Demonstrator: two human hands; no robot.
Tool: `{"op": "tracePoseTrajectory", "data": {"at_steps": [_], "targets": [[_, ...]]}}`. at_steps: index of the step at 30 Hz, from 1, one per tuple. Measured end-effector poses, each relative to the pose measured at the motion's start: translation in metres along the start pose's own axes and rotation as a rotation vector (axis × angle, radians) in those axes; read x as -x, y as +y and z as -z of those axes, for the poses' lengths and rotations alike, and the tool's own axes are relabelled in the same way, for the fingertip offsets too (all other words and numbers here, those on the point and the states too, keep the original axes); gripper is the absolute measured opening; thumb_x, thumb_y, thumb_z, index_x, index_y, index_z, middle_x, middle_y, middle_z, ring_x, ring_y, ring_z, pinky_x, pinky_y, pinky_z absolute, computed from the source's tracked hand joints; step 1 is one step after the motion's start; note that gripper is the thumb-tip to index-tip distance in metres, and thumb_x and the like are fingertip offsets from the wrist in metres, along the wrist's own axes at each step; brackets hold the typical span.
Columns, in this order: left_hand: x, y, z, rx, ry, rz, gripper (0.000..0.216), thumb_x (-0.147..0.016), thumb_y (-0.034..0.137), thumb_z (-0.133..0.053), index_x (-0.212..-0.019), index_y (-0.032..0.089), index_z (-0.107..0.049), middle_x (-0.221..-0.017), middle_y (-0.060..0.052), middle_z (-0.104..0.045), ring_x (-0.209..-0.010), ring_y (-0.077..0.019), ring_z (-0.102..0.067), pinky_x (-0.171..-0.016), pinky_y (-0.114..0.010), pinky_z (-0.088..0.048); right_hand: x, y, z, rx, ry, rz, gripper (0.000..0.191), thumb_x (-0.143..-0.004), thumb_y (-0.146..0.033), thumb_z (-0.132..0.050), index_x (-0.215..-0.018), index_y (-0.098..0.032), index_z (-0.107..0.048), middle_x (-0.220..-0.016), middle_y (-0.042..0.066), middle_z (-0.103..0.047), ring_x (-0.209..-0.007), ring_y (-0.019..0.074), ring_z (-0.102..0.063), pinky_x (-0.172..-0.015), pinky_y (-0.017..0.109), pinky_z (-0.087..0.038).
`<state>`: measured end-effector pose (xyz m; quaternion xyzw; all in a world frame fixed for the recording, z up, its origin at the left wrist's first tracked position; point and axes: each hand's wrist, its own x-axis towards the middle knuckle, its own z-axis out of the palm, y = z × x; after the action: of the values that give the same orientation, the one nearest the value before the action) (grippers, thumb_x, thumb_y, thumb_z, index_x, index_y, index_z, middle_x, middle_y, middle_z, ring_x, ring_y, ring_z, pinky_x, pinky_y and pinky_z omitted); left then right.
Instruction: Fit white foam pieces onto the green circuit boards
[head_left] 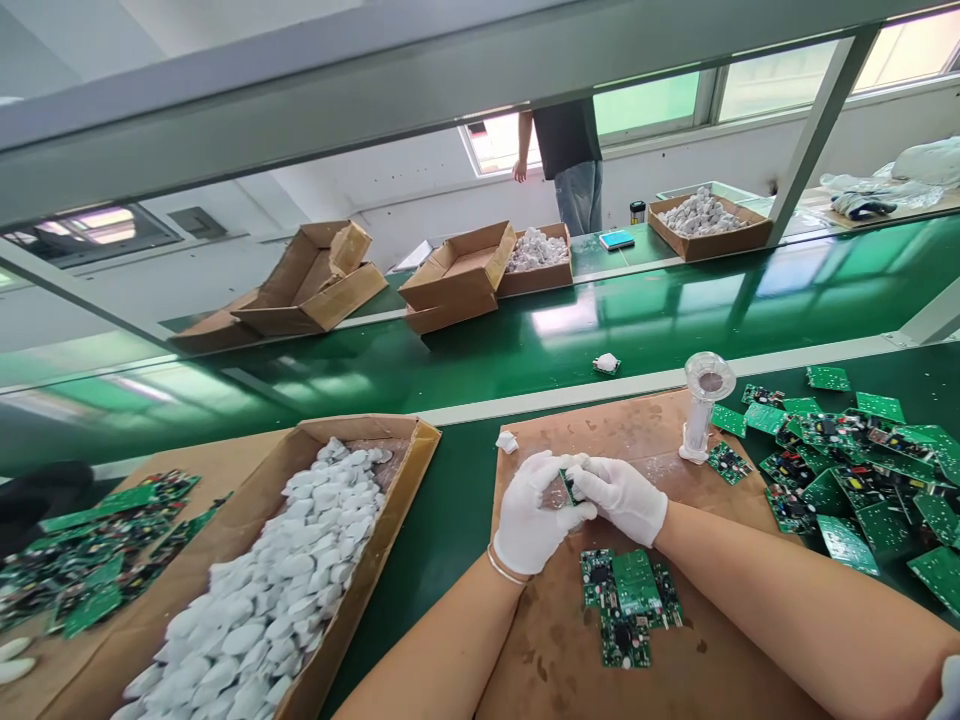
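Both of my hands wear white gloves and meet over a brown cardboard mat (697,670). My left hand (534,515) and my right hand (619,495) are closed together on a small green circuit board (570,487) with a pale part against it. Just in front of my wrists lie a few green circuit boards (628,605) on the mat. A clear plastic stand (703,405) rises at the mat's far right corner.
A cardboard box of white plastic parts (277,590) lies at my left. Green boards are heaped at the right (862,470) and far left (90,555). Across the green conveyor belt (637,320) stand open cartons (480,270) and another person (570,160).
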<state>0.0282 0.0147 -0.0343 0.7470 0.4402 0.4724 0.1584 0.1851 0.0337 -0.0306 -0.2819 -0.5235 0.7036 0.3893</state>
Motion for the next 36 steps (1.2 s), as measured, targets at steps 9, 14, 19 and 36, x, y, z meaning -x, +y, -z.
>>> {"op": "tracePoseTrajectory", "data": {"at_steps": [9, 14, 19, 36], "targets": [[0.007, -0.008, -0.007, 0.436, -0.014, 0.246, 0.059, -0.068, 0.045, -0.08, -0.117, 0.019, -0.06, -0.12, -0.014, -0.067, -0.115, -0.0331, -0.061, -0.099, -0.046, -0.051, 0.0, 0.009, -0.003, -0.332, -0.038, -0.021, 0.041, -0.083, -0.056, -0.063, -0.073, -0.017, -0.055, -0.076, 0.001, -0.051, -0.07, 0.0135, -0.046, -0.067, 0.028, -0.039], [0.008, -0.009, -0.008, 0.528, -0.001, 0.257, 0.06, -0.063, 0.039, -0.085, -0.114, 0.019, -0.061, -0.12, -0.015, -0.067, -0.116, -0.0343, -0.061, -0.099, -0.047, -0.051, 0.001, 0.004, -0.004, -0.312, -0.022, 0.022, 0.039, -0.083, -0.053, -0.065, -0.072, -0.017, -0.056, -0.076, 0.001, -0.052, -0.074, 0.0145, -0.049, -0.072, 0.029, -0.041], [0.003, -0.001, -0.009, 0.646, 0.016, 0.329, 0.059, -0.065, 0.042, -0.083, -0.114, 0.017, -0.06, -0.121, -0.018, -0.066, -0.114, -0.0331, -0.062, -0.092, -0.043, -0.057, 0.003, -0.003, -0.007, -0.44, -0.061, -0.068, 0.035, -0.077, -0.049, -0.073, -0.075, -0.017, -0.058, -0.08, 0.002, -0.054, -0.079, 0.0158, -0.052, -0.075, 0.03, -0.044], [-0.006, -0.013, -0.002, 0.179, -0.068, -0.147, 0.056, -0.074, 0.024, -0.078, -0.125, 0.027, -0.055, -0.131, -0.013, -0.061, -0.119, -0.0282, -0.058, -0.098, -0.051, -0.049, -0.004, 0.01, 0.013, -0.199, 0.077, -0.024, 0.036, -0.063, -0.034, -0.083, -0.086, -0.015, -0.062, -0.08, 0.002, -0.064, -0.075, 0.0172, -0.059, -0.069, 0.032, -0.045]]}}
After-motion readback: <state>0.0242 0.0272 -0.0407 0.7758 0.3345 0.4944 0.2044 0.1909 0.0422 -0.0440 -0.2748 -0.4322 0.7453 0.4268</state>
